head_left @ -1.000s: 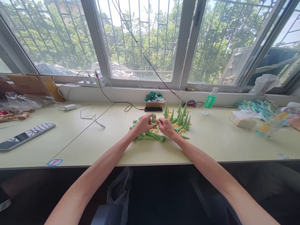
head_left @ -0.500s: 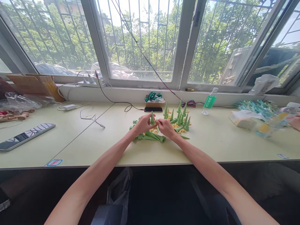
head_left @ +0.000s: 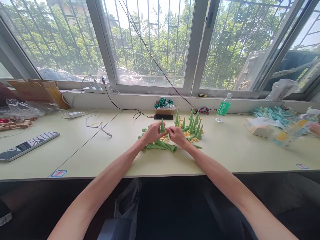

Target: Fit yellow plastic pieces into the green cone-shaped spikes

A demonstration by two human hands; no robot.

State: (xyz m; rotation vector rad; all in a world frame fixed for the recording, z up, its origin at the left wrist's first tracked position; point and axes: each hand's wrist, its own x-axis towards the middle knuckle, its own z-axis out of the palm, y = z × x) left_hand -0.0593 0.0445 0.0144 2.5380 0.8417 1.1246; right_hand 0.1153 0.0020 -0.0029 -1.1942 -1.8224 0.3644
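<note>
My left hand (head_left: 152,133) is closed around a green cone-shaped spike (head_left: 162,126), holding it point up above the table. My right hand (head_left: 176,135) is pinched against the base of that same spike; whatever small piece sits in its fingertips is hidden. Beneath both hands lies a pile of green spikes (head_left: 162,145) on their sides, mixed with small yellow pieces (head_left: 187,134). Behind my right hand several green spikes (head_left: 193,124) stand upright in a group.
A black phone (head_left: 163,116) and a small box of green parts (head_left: 163,105) lie behind the pile. A water bottle (head_left: 223,107) stands at the right. Cables (head_left: 100,125) and a keyboard-like slab (head_left: 27,145) lie left. Another person's hand (head_left: 314,128) shows at the far right.
The green spike in my left hand has tipped up slightly and stands more upright. Both hands stay in place. The other person's hand at the far right has shifted a little.
</note>
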